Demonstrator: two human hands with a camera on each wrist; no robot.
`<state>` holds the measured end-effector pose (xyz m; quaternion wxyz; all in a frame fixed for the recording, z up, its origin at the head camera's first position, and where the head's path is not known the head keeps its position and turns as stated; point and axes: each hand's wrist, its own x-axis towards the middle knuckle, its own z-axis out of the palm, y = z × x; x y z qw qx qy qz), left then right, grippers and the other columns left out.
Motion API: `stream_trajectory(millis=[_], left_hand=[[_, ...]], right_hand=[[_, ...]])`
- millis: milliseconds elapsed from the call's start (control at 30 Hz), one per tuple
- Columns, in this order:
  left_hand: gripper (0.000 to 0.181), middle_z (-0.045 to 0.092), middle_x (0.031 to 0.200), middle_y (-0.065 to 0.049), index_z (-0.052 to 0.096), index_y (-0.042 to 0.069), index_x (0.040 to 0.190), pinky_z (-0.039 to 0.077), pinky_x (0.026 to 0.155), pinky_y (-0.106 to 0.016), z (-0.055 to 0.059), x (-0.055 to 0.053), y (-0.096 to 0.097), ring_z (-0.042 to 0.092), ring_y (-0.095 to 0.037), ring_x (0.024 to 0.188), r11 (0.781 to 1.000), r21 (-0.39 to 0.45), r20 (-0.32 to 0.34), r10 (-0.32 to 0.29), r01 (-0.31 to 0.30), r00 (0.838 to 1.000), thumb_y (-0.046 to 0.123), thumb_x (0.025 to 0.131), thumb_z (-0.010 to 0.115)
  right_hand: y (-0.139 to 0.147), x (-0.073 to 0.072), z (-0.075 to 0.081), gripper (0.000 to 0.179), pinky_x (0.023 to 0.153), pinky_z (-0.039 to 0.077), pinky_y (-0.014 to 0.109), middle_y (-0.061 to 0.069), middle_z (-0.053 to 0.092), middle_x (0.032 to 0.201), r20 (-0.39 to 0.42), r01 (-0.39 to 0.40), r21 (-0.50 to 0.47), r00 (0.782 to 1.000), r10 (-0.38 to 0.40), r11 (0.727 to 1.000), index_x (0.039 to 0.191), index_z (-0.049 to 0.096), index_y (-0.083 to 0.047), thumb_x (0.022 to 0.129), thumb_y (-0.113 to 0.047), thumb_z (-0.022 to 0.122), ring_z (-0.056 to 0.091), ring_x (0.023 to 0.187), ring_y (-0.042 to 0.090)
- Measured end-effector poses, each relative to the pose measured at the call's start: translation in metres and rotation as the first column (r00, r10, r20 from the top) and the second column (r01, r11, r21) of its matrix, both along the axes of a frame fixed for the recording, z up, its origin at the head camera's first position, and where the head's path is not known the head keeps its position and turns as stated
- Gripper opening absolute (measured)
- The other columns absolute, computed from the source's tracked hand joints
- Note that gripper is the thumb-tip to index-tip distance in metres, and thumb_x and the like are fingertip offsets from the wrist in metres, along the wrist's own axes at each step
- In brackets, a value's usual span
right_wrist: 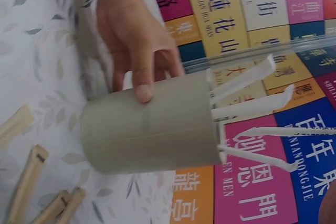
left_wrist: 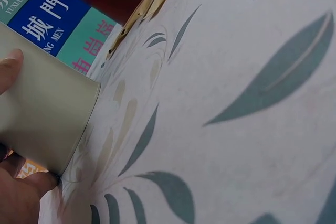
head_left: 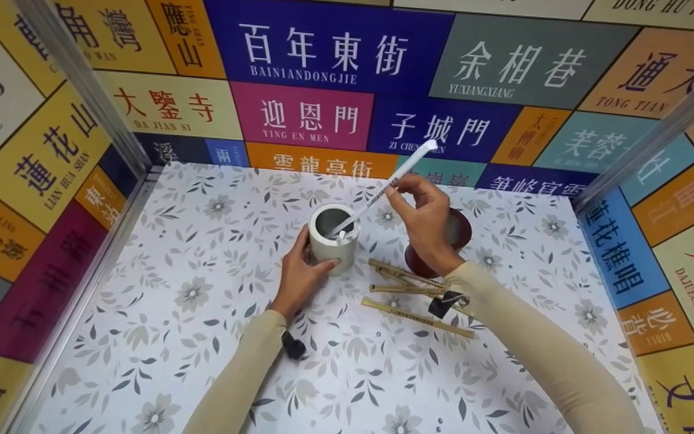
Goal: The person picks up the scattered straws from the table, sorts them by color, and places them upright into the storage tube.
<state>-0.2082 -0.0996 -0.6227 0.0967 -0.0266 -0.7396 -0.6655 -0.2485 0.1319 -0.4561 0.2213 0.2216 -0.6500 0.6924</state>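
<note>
My left hand (head_left: 300, 272) grips the side of a pale grey-green cylindrical holder (head_left: 347, 248), which stands on the table with its mouth up. In the right wrist view the left thumb lies along the wall of the holder (right_wrist: 157, 137). My right hand (head_left: 424, 217) pinches a long, slim white wrapped stick (head_left: 408, 164) with print on it. The stick slants, its lower end inside the holder's mouth. Several white wrapped sticks (right_wrist: 253, 107) poke out of the holder's rim in the right wrist view.
Several slim tan sticks (head_left: 416, 316) with dark marks lie right of the holder, below the right wrist. A dark red-brown round container (head_left: 460, 228) sits partly hidden behind the right hand. Sign-printed panels (head_left: 302, 114) wall the floral-covered table (head_left: 166, 337) at the back and sides.
</note>
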Motion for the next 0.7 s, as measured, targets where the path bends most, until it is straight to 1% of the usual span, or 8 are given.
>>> stream_trajectory(millis=[100, 200, 267, 333, 467, 533, 600, 700], left_hand=[[0.105, 0.05, 0.169, -0.008, 0.041, 0.016, 0.172, 0.039, 0.126, -0.034, -0.001, 0.0, 0.002, 0.05, -0.026, 0.154, 1.0, 0.017, -0.002, 0.005, -0.005, 1.0, 0.012, 0.084, 0.098], [0.103, 0.049, 0.17, -0.006, 0.04, 0.017, 0.172, 0.038, 0.127, -0.034, -0.001, 0.001, 0.003, 0.048, -0.026, 0.155, 1.0, 0.013, 0.004, -0.001, 0.001, 1.0, 0.013, 0.086, 0.097], [0.103, 0.046, 0.172, -0.004, 0.038, 0.019, 0.173, 0.037, 0.128, -0.035, 0.0, 0.003, 0.002, 0.046, -0.024, 0.157, 1.0, -0.007, 0.014, -0.013, 0.013, 1.0, 0.015, 0.088, 0.096], [0.104, 0.044, 0.174, -0.004, 0.034, 0.02, 0.175, 0.036, 0.129, -0.037, 0.002, 0.006, 0.0, 0.044, -0.024, 0.158, 0.999, -0.035, 0.019, -0.031, 0.032, 0.999, 0.016, 0.09, 0.094], [0.104, 0.039, 0.176, -0.01, 0.028, 0.016, 0.176, 0.034, 0.13, -0.041, 0.005, 0.015, -0.007, 0.039, -0.028, 0.161, 0.994, -0.091, 0.025, -0.064, 0.066, 0.998, 0.012, 0.093, 0.09], [0.101, 0.039, 0.175, -0.012, 0.029, 0.014, 0.176, 0.035, 0.13, -0.043, 0.005, 0.022, -0.011, 0.039, -0.03, 0.161, 0.992, -0.105, 0.034, -0.069, 0.073, 0.997, 0.01, 0.095, 0.089], [0.094, 0.044, 0.172, -0.014, 0.035, 0.012, 0.173, 0.037, 0.129, -0.047, 0.005, 0.031, -0.014, 0.041, -0.033, 0.159, 0.991, -0.114, 0.033, -0.062, 0.065, 0.998, 0.009, 0.095, 0.088], [0.082, 0.055, 0.161, -0.016, 0.048, 0.009, 0.165, 0.044, 0.124, -0.051, 0.006, 0.045, -0.015, 0.051, -0.035, 0.152, 0.99, -0.136, 0.024, -0.033, 0.036, 0.999, 0.011, 0.095, 0.089]], right_hand=[[-0.004, -0.002, -0.001, 0.009, 0.094, 0.058, 0.034, 0.016, 0.075, 0.098, 0.015, -0.001, -0.004, 1.0, 0.001, 1.0, 0.102, 0.077, 0.009, 0.095, 0.004, 0.079, 0.071, 0.094, 0.023], [-0.008, 0.0, -0.012, 0.009, 0.092, 0.056, 0.034, 0.014, 0.077, 0.1, 0.068, -0.014, 0.056, 0.998, 0.011, 0.998, 0.103, 0.078, 0.009, 0.095, 0.006, 0.08, 0.07, 0.094, 0.02], [-0.009, 0.004, -0.02, 0.011, 0.095, 0.055, 0.038, 0.015, 0.078, 0.103, 0.103, -0.037, 0.099, 0.994, 0.027, 0.994, 0.107, 0.079, 0.008, 0.096, 0.005, 0.08, 0.07, 0.098, 0.02], [-0.007, 0.007, -0.028, 0.013, 0.097, 0.053, 0.042, 0.017, 0.078, 0.107, 0.119, -0.052, 0.134, 0.992, 0.036, 0.99, 0.11, 0.08, 0.007, 0.098, 0.003, 0.08, 0.07, 0.101, 0.02], [0.002, 0.014, -0.035, 0.02, 0.102, 0.05, 0.047, 0.018, 0.077, 0.117, 0.084, -0.059, 0.176, 0.995, 0.045, 0.983, 0.119, 0.081, 0.001, 0.099, 0.001, 0.079, 0.069, 0.115, 0.023], [0.009, 0.018, -0.038, 0.023, 0.104, 0.049, 0.044, 0.018, 0.075, 0.122, 0.048, -0.057, 0.189, 0.998, 0.049, 0.98, 0.122, 0.08, 0.0, 0.1, 0.003, 0.078, 0.066, 0.12, 0.024], [0.017, 0.022, -0.042, 0.025, 0.105, 0.048, 0.042, 0.019, 0.073, 0.126, 0.01, -0.058, 0.204, 0.998, 0.058, 0.977, 0.125, 0.079, 0.0, 0.1, 0.005, 0.076, 0.064, 0.123, 0.026], [0.031, 0.03, -0.051, 0.028, 0.105, 0.048, 0.038, 0.023, 0.07, 0.129, -0.023, -0.075, 0.215, 0.996, 0.082, 0.974, 0.125, 0.078, 0.003, 0.099, 0.01, 0.074, 0.063, 0.123, 0.027]])
